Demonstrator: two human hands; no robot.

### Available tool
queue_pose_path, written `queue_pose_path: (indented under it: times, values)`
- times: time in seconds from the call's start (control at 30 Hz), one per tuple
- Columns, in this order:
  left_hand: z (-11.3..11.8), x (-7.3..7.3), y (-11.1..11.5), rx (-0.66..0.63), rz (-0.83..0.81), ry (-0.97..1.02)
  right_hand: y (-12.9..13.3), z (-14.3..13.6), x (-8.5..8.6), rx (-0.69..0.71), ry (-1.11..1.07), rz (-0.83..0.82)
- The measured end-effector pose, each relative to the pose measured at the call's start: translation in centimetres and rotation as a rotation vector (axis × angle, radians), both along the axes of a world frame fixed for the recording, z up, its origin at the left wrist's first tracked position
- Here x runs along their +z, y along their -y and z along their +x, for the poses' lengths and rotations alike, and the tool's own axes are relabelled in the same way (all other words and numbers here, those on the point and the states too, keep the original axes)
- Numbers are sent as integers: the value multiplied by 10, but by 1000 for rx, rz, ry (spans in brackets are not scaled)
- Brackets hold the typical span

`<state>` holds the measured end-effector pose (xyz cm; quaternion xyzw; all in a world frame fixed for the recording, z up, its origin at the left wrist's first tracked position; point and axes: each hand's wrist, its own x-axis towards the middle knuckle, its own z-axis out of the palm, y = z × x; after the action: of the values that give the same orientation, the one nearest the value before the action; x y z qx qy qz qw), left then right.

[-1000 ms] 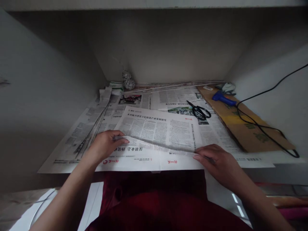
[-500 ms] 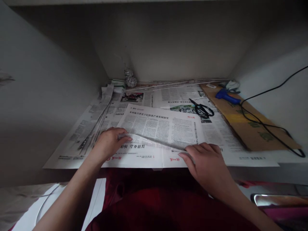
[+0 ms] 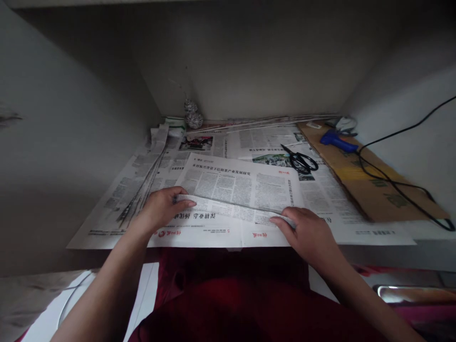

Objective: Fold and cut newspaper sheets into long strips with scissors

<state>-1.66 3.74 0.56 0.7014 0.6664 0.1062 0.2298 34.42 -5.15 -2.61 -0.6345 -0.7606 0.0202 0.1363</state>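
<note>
A sheet of newspaper lies on larger newspaper pages that cover the work surface. Its near edge is turned up into a narrow folded strip running between my hands. My left hand pinches the strip's left end between thumb and fingers. At the right end, my right hand grips the same edge, thumb below and fingers on top. Behind the sheet to the right, black-handled scissors lie with their blades pointing to the back left.
A blue glue gun with a black cord rests on a cardboard piece at right. Cut paper strips lie at left. Thin paper sticks and a small gourd-shaped woven piece are along the back wall.
The folded edge, bowed and slanting before, now lies straighter and flatter. My right hand has shifted slightly right and up; my left hand stays nearly in place.
</note>
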Motion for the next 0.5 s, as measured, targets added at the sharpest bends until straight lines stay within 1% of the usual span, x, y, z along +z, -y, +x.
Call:
queue_pose_path:
  times: [0.33,0.5]
  values:
    - [2,-3,-4,20,59,-51,-3,0,0,-2,-17,-10]
    - [5,-1,-2,52,89,-214,-4,0,-1,-8,-36,-12]
